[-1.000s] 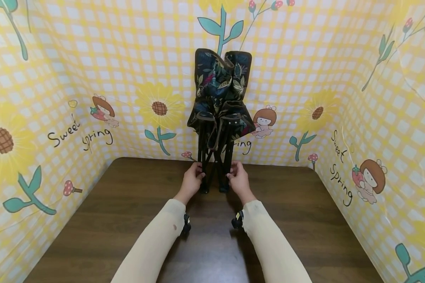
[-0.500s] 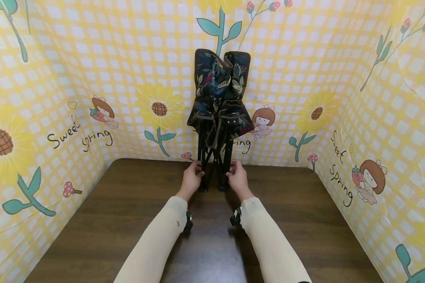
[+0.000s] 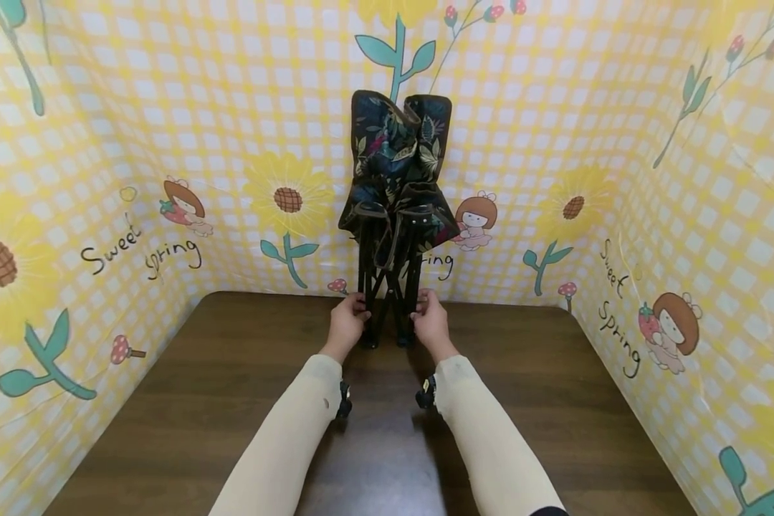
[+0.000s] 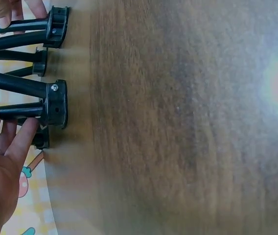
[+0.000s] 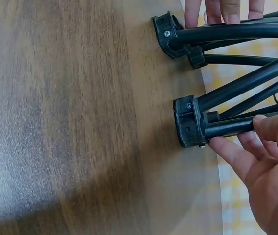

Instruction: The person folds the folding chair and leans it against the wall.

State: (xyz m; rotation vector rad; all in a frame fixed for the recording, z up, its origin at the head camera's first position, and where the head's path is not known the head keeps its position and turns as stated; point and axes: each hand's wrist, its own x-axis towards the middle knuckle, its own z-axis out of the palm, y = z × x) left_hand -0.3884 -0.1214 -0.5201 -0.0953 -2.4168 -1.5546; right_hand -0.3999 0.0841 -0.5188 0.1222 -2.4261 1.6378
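Observation:
A folded camping chair [image 3: 387, 154] with dark leaf-print fabric stands upright at the back of the table, its black tube legs close together and crossed. My left hand [image 3: 347, 324] pinches an outer leg low down on the left side. On the other side, my right hand [image 3: 431, 322] holds the matching leg between thumb and fingers. Seen from the left wrist, the left thumb and fingers lie around a tube just above a black plastic foot [image 4: 57, 105]. The right wrist view shows a similar foot [image 5: 189, 120] beside the right fingertips. Fabric hides the upper frame.
The brown wooden table [image 3: 387, 444] stretches from the chair to the front. Yellow checked cloth [image 3: 516, 107] with flowers and cartoon girls hangs behind the chair and along both sides. A small black device [image 3: 343, 401] is strapped at the left wrist.
Both hands keep their hold low on the chair legs. The forearms have edged slightly forward, and the head view has shifted a little.

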